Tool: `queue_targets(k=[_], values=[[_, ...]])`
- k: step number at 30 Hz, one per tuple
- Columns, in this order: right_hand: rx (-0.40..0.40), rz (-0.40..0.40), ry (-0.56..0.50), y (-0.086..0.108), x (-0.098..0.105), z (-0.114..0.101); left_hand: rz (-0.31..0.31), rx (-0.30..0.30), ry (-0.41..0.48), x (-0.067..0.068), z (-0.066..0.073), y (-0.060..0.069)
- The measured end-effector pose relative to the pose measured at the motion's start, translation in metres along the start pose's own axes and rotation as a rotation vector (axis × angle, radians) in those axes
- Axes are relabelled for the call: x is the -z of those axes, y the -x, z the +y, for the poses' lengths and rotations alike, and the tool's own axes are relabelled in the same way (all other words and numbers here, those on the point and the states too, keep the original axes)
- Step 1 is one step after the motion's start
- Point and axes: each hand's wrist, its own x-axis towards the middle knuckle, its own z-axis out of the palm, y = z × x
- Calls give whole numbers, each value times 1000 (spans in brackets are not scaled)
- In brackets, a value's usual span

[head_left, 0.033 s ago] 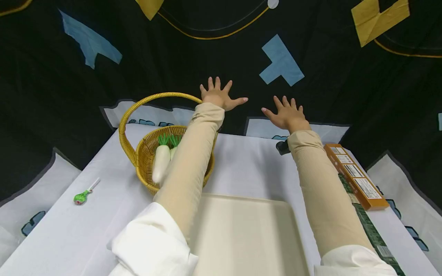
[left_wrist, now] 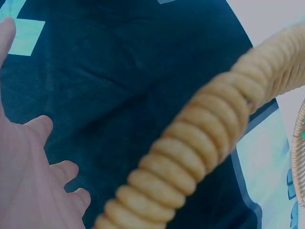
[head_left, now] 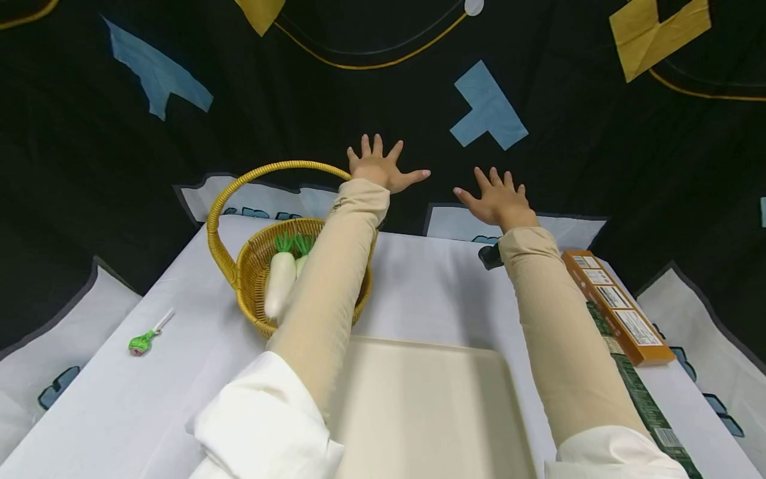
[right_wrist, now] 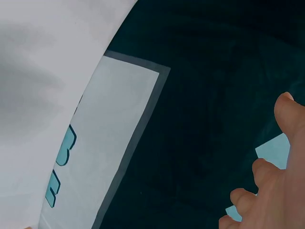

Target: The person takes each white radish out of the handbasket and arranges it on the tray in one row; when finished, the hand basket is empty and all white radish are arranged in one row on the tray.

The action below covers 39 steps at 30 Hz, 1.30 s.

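Fingers spread, my left hand (head_left: 380,167) is held up over the far side of the table, beside the arched handle (left_wrist: 181,152) of a wicker basket (head_left: 248,293). Nothing is in its grasp. Inside the basket lie white radishes (head_left: 280,283) with green tops, partly hidden by my left forearm. Further right, my right hand (head_left: 498,199) is also raised with spread fingers and holds nothing. A beige tray (head_left: 431,406) lies on the table between and below my forearms. In the right wrist view my right fingers (right_wrist: 267,174) appear at the right edge.
A green-wrapped lollipop (head_left: 142,342) lies on the left of the white table (head_left: 197,379). At the right edge are an orange-brown box (head_left: 619,309) and a long dark green package (head_left: 649,406), partly behind my right forearm. A black curtain (head_left: 335,100) hangs behind the table.
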Motion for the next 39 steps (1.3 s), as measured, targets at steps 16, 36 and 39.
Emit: queue_targets(k=[16, 36, 39], values=[[3, -12, 23, -3, -1, 3, 11, 0, -7, -4, -2, -4], [174, -221, 94, 34, -37, -26, 346, -317, 21, 4, -21, 54], [224, -277, 63, 47, -48, -29, 468, -372, 72, -1, -31, 86]])
